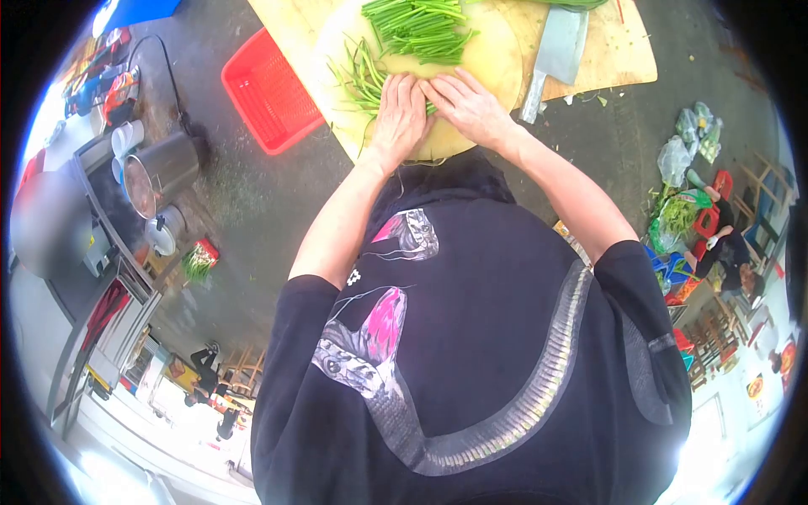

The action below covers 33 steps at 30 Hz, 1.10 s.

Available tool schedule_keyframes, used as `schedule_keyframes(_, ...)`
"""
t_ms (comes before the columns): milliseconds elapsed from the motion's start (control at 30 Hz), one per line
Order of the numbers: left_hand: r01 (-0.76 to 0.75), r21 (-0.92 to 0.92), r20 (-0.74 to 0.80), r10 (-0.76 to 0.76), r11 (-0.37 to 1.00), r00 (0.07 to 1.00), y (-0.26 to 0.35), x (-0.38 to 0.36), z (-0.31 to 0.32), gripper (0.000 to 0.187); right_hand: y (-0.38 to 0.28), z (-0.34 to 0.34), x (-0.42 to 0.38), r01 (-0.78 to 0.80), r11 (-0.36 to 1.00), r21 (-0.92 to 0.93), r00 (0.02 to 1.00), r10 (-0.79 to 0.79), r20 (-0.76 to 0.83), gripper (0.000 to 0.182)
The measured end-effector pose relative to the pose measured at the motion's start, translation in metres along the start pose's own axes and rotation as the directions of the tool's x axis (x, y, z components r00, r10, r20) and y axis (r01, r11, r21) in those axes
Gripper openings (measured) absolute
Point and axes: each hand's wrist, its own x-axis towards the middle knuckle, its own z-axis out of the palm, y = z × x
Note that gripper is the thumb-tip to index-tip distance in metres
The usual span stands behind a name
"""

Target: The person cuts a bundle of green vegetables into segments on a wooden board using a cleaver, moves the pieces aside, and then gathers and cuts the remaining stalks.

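Note:
Both hands rest side by side near the front of a round cutting board (pixel 497 84). My left hand (pixel 402 118) has its fingers pressed together over the end of some loose green stalks (pixel 362 77). My right hand (pixel 471 108) touches it from the right, with its fingers bent over the same stalks; the fingertips are partly hidden. Beyond the hands lies a cut bundle of green stalks (pixel 421 32). A cleaver (pixel 562 49) lies flat to the right, its handle toward me.
A red plastic basket (pixel 273 93) is left of the board. A large metal pot (pixel 164 172) lies farther left, and bunched greens (pixel 200 259) are on the floor. Bagged vegetables (pixel 677 206) and a person (pixel 730 252) are at the right.

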Motion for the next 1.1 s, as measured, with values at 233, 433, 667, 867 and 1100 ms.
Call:
schedule_keyframes(233, 0.031, 0.071, 0.085, -0.037, 0.997, 0.996, -0.016, -0.004, -0.024, 0.083, 0.007, -0.001, 0.002, 0.036, 0.998, -0.044, 0.999, -0.036, 0.007, 0.06)
schedule_keyframes(433, -0.011, 0.065, 0.166, 0.0, 0.998, 0.986, -0.032, -0.002, -0.044, 0.092, 0.007, -0.003, 0.003, 0.048, 0.997, -0.057, 0.999, -0.047, 0.018, 0.059)
schedule_keyframes(667, -0.091, 0.043, 0.23, 0.079, 0.995, 0.97, -0.039, -0.001, -0.047, 0.092, 0.007, -0.002, 0.0, 0.047, 0.998, -0.045, 0.999, -0.045, 0.027, 0.059)
schedule_keyframes(867, -0.19, 0.081, 0.274, 0.161, 0.979, 0.948, -0.039, 0.005, -0.054, 0.088, 0.007, -0.001, -0.003, 0.051, 0.995, -0.082, 0.998, -0.047, 0.048, 0.061)
schedule_keyframes(1100, -0.157, 0.054, 0.269, 0.137, 0.986, 0.953, -0.039, 0.004, -0.05, 0.088, 0.008, -0.002, -0.005, 0.046, 0.996, -0.079, 0.998, -0.043, 0.049, 0.061)
